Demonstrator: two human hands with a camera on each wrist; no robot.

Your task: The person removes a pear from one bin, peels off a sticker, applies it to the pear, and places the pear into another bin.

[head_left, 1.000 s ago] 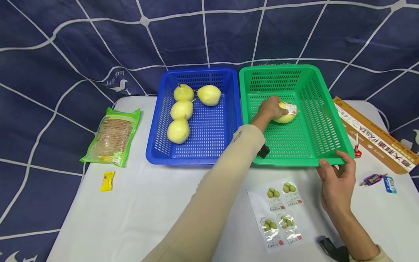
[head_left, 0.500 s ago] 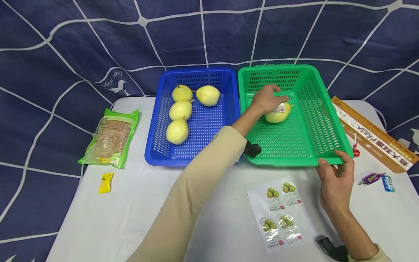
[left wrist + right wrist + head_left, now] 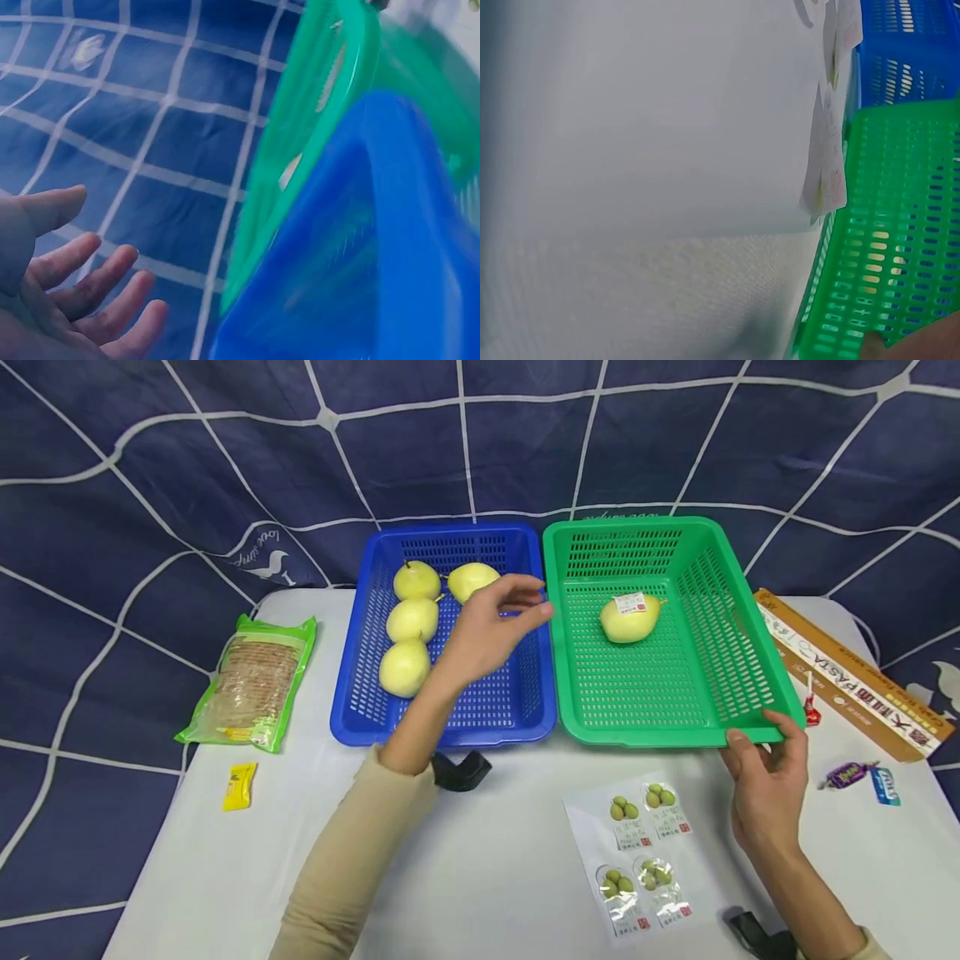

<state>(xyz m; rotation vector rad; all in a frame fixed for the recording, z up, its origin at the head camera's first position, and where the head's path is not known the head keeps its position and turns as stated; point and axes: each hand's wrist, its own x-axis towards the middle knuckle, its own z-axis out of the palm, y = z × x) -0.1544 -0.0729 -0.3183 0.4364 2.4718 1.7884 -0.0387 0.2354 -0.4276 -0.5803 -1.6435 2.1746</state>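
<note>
Left hand (image 3: 487,631), released, over blue basket (image 3: 352,693) with 4 pears (image 3: 412,618); right hand (image 3: 761,777) grasping green basket (image 3: 675,739) rim.

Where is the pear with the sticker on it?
In the head view, the stickered pear lies alone inside the green basket, right of the blue basket.

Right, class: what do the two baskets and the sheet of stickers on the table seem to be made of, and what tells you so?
Blue basket and green basket: most likely moulded plastic, judging by the uniform bright colour, slight sheen and regular slotted walls. Sheet of stickers: probably glossy paper labels on a white backing; they glint under the light, though plastic film cannot be ruled out.
</note>
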